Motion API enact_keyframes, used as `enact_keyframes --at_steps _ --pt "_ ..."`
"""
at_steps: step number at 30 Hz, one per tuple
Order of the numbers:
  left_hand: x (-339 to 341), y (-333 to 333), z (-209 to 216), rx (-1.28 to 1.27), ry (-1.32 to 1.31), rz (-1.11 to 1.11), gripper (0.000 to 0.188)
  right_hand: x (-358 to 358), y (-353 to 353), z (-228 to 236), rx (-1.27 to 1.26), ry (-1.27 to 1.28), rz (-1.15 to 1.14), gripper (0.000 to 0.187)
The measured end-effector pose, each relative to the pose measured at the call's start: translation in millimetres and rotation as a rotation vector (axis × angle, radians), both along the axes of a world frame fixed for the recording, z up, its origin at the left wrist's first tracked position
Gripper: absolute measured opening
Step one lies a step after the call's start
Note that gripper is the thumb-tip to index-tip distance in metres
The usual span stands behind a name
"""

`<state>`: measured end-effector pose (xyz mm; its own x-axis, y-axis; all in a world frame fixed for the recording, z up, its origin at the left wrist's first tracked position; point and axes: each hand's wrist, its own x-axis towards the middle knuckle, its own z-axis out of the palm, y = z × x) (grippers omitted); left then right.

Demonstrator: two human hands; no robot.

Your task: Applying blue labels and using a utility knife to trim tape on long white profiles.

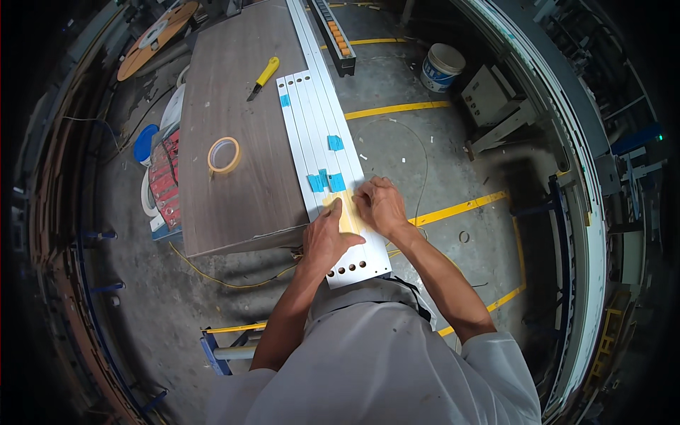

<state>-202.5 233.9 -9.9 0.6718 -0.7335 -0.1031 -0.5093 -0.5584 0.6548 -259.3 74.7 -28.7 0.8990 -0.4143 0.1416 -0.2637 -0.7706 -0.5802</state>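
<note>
Tabletop (244, 120), right edge: our left hand (327, 239) lies unclenched on white strips (320, 156); right hand (382, 207), grip: we cannot tell.

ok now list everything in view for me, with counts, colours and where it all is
white strips: several, white, along the table's right
blue tape pieces: about five, blue, on the strips
pale tape: count unclear, yellow, by the hands
tape roll: one, yellow-orange, on the table
knife: one, yellow, beyond the roll
table: one, grey-brown, centre left
roller track: one, dark with orange rollers, top
bucket: one, white and blue, upper right
reel: one, orange-brown, upper left
floor lines: several, yellow, mostly right
edge racks: count unclear, partly dark
left hand: one, bare, on strips
right hand: one, bare, at pale tape
</note>
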Motion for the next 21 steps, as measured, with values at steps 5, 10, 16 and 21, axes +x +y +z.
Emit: enact_keyframes --at_steps 5,10,16,21 --pt "-3 5 1 0.015 0.022 0.006 0.105 -7 2 -4 0.076 -0.187 -0.085 0.011" --pt "-3 1 4 0.070 0.020 -0.049 0.110 8 -2 -12 -0.142 -0.135 -0.087 0.009" --pt "-1 1 7 0.104 0.038 -0.052 0.113 -2 -5 -4 -0.100 -0.039 -0.069 0.009" --pt "-2 1 5 0.122 0.054 -0.046 0.117 -7 -9 8 -0.042 -0.124 -0.029 0.011"
